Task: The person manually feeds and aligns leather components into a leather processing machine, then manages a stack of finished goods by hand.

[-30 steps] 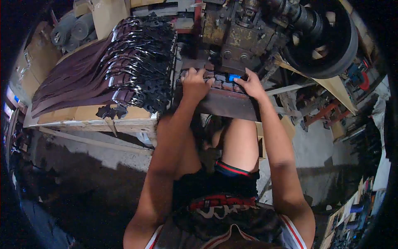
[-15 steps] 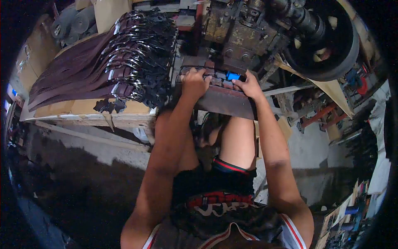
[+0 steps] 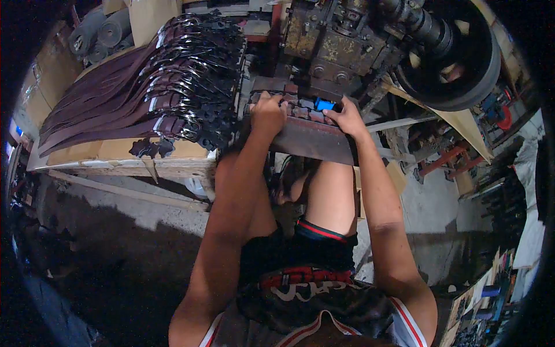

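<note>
My left hand (image 3: 269, 111) rests at the left end of the metal work ledge (image 3: 315, 142) of an old machine, fingers curled and pressed together. What lies under those fingers is hidden. At the ledge's right end, my right hand (image 3: 349, 118) has its thumb and fingers around the dark end of a small blue piece (image 3: 324, 105), whose kind I cannot make out. Between the hands runs a row of dark, notched-edged pieces (image 3: 302, 113) along the reddish-brown ledge.
Long brown strips (image 3: 107, 104) with shiny metal parts and dark shaped ends lie heaped on a cardboard-topped table (image 3: 110, 149) at left. The greasy machine body (image 3: 329, 49) stands ahead, with a large wheel (image 3: 483, 87) at right. Rolls of material (image 3: 113, 29) stand behind.
My left hand has shifted slightly left and its fingers have curled in more. My right hand and the blue piece stay nearly in place.
</note>
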Demonstrator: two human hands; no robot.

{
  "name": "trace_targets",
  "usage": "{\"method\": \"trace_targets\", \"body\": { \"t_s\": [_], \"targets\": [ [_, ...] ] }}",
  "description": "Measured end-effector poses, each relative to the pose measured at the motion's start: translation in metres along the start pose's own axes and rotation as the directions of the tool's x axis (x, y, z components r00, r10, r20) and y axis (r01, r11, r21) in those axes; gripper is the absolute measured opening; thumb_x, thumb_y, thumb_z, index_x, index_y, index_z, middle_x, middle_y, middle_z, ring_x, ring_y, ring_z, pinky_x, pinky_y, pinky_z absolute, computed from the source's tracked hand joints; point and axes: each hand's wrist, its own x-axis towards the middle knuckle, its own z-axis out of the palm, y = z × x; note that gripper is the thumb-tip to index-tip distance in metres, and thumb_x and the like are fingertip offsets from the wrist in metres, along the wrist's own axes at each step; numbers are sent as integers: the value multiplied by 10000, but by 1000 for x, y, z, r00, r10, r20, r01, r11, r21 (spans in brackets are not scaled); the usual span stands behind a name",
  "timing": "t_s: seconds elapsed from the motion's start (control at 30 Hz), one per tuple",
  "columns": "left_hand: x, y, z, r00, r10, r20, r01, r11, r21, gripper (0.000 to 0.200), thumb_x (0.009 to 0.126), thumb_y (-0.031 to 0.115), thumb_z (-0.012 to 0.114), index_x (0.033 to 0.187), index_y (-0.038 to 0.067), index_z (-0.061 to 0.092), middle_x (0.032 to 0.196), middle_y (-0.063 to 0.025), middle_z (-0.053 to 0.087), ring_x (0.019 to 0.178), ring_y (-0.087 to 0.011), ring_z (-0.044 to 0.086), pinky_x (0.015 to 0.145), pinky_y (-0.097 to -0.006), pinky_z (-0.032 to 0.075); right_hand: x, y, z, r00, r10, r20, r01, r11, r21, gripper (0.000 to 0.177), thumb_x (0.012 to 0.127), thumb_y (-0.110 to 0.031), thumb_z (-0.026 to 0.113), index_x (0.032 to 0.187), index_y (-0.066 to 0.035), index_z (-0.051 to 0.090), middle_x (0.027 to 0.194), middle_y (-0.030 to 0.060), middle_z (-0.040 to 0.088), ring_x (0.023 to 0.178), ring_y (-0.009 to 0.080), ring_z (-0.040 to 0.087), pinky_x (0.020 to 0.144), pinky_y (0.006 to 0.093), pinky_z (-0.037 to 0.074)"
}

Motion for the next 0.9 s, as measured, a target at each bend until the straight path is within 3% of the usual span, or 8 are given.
{"method": "trace_targets", "body": {
  "t_s": [0.17, 0.27, 0.53, 0.63, 0.73, 0.8, 0.87, 0.9],
  "targets": [
    [0, -2, 5, 999, 30, -44, -29, 999, 20, 261, 845, 306, 623, 1002, 112, 698, 980, -113, 625, 897, -299, 624, 819, -495, 439, -2, -9, -6, 996, 12, 94, -22, 994, 111, 653, 739, -68, 755, 1308, 47, 454, 1195, 178, 601, 1069, 220, 572, 927, 319, 451],
    [0, -5, 8, 999, 44, -31, -43, 999, 26, 262, 844, 307, 611, 997, 114, 701, 966, -108, 636, 879, -297, 631, 802, -505, 443, 6, 28, -18, 997, 4, 79, -24, 969, 247, 722, 747, -21, 694, 1386, 58, 367, 1303, 199, 540, 1168, 239, 529, 969, 319, 433],
    [0, -3, 7, 995, 53, -83, -53, 999, 5, 251, 831, 295, 605, 946, 99, 711, 893, -107, 648, 843, -308, 637, 761, -517, 451, -1, 7, -20, 987, 92, 129, -108, 986, 125, 761, 744, 6, 639, 1417, 98, 297, 1370, 235, 475, 1260, 262, 468, 1034, 326, 381],
    [0, -4, 4, 999, 3, 34, -3, 1000, -19, 276, 862, 324, 612, 1004, 103, 694, 1021, -120, 641, 967, -327, 611, 789, -516, 430, 4, 19, -20, 985, 91, 148, -110, 986, 129, 777, 740, -7, 652, 1415, 113, 287, 1378, 241, 466, 1277, 263, 456, 1039, 329, 375],
    [-1, -4, 4, 998, 48, -52, -48, 999, -10, 233, 837, 277, 606, 957, 108, 710, 916, -113, 637, 859, -306, 627, 781, -507, 441, 10, 39, -19, 986, 60, 154, -80, 988, 130, 773, 748, -54, 666, 1416, 92, 306, 1377, 259, 461, 1276, 294, 463, 1045, 343, 373],
    [0, -6, 3, 1000, 12, -1, -12, 999, -31, 217, 840, 268, 606, 946, 112, 712, 919, -113, 628, 874, -302, 622, 794, -501, 435, 9, 40, -20, 995, 47, 90, -40, 997, -70, 741, 757, -110, 678, 1402, 59, 357, 1357, 268, 476, 1262, 325, 476, 1048, 359, 375],
    [1, -5, -1, 999, -22, 48, 24, 999, -29, 201, 840, 258, 609, 933, 115, 714, 924, -110, 620, 892, -300, 617, 806, -495, 430, -10, -7, -24, 999, 11, -33, -25, 889, -457, 687, 766, -178, 693, 1372, 20, 435, 1321, 271, 509, 1240, 357, 493, 1049, 378, 377],
    [2, -4, -3, 996, -39, 74, 40, 999, -17, 193, 838, 253, 611, 926, 116, 715, 927, -107, 617, 903, -300, 614, 812, -492, 428, -13, -10, -25, 1000, -1, -17, -7, 894, -449, 650, 768, -206, 700, 1339, 8, 474, 1301, 262, 527, 1226, 366, 500, 1048, 387, 379]
  ]
}}
